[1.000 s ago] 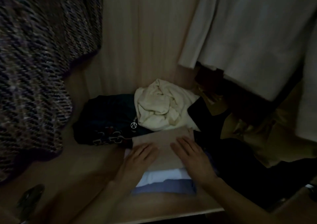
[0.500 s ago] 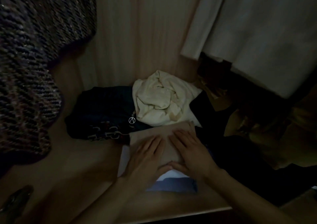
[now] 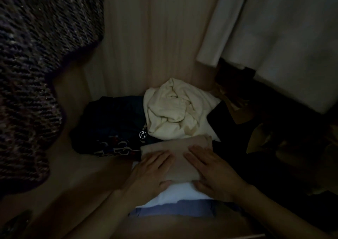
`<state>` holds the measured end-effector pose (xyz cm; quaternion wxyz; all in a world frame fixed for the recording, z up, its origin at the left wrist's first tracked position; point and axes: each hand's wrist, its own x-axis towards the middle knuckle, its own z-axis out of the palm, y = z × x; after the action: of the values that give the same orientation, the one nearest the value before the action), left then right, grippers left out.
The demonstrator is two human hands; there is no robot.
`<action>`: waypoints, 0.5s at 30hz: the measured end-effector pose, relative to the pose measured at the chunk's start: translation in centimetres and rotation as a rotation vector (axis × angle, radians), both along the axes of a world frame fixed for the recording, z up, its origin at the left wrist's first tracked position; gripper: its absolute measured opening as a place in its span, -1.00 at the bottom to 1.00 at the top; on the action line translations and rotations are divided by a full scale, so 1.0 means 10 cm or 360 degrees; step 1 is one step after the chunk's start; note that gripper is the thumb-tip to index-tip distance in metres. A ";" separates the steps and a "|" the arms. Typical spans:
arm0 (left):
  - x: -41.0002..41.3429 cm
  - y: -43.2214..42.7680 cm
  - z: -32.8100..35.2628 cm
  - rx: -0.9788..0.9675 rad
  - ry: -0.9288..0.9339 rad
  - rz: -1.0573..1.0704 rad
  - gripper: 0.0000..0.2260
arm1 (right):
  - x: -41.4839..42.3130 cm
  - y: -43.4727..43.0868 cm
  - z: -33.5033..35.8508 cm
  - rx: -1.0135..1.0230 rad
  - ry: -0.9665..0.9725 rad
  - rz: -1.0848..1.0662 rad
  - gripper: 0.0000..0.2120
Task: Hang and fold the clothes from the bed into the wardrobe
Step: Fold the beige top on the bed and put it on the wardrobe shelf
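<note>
Head view, very dim light; detail limited.

- left hand [image 3: 151, 173]: bare from fingertips to wrist. Four fingers and a thumb show; the fingers are long and fairly slender. Edges are soft with blur.
- right hand [image 3: 214, 173]: bare likewise. Four fingers and thumb show, with knuckle ridges and tendon lines faintly readable across the back.
- left forearm [image 3: 95, 216]: bare skin right to the picture's bottom edge, heavily shadowed and blurred.
- right forearm [image 3: 285, 213]: bare skin to the lower right corner, outline a little sharper.
- Nails: too dark to tell length or finish.
</note>
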<state>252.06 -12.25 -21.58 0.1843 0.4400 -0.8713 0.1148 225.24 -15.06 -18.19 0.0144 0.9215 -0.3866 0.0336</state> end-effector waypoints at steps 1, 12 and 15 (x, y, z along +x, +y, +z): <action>0.00 0.03 0.03 0.0027 0.0026 0.0004 -0.44 | -0.01 0.04 0.05 -0.0051 -0.0035 -0.0005 -0.30; -0.40 0.13 0.09 0.0299 0.0275 0.0476 -0.47 | 0.19 -0.01 -0.18 0.0026 -0.0343 -0.0359 -0.39; -0.47 0.22 0.01 0.0330 0.0304 0.0471 -0.50 | 0.14 0.02 -0.30 0.0051 -0.0395 -0.0401 -0.32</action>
<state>247.36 -10.05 -21.48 0.2011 0.5887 -0.7829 0.0081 226.66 -14.83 -21.17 -0.0440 0.8547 -0.4983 0.1389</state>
